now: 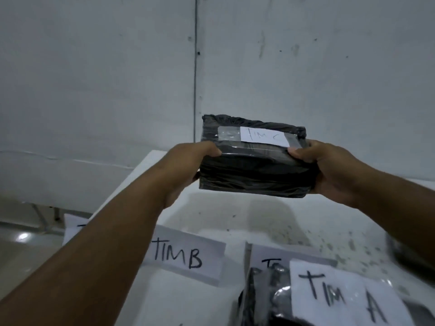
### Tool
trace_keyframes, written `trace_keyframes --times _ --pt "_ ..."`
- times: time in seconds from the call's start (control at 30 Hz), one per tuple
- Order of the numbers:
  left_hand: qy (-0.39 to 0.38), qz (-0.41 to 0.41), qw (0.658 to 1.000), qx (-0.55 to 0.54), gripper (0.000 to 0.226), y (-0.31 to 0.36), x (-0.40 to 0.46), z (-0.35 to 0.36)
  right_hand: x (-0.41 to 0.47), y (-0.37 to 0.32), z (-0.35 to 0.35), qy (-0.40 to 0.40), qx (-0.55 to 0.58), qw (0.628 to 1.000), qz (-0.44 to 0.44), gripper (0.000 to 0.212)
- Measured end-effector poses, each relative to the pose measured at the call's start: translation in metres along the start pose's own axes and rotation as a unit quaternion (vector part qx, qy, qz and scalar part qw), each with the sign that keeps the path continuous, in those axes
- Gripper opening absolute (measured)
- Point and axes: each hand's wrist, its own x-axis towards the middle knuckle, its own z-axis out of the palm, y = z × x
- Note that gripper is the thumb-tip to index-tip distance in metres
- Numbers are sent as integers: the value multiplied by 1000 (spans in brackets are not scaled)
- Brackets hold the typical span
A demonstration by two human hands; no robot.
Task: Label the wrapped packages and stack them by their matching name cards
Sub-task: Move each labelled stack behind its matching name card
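Note:
A black plastic-wrapped package [254, 168] is held up above the white table [235, 215], its taped white label [263, 136] reading "TIM C". My left hand [186, 168] grips its left end and my right hand [329, 170] grips its right end. On the table lies a name card "TIM B" [186, 252]. To its right another card [268, 257] is mostly hidden under a black package [263, 300] that carries a "TIM A" label [339, 295]. A further card [73, 227] at the left is largely hidden by my left forearm.
A grey wall rises right behind the table. A dark blurred object [412, 252] sits at the table's right edge. The floor and metal legs [40, 217] show at the left, beyond the table's left edge.

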Motion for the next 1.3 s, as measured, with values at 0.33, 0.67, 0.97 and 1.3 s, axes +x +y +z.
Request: trace_keyframes --times 0.33,0.67,0.97,1.3 --pt "-40 -106 994 -2 22 -39 47 88 25 58 -77 55 3 997 58 32" --pt "-5 -145 989 28 11 -58 56 101 40 84 -72 35 5 997 64 26" --pt "-19 -159 982 100 19 -54 57 104 37 88 -75 27 -16 997 69 33" --pt "7 117 963 243 14 14 6 118 -20 37 -83 75 -130 988 -44 85"
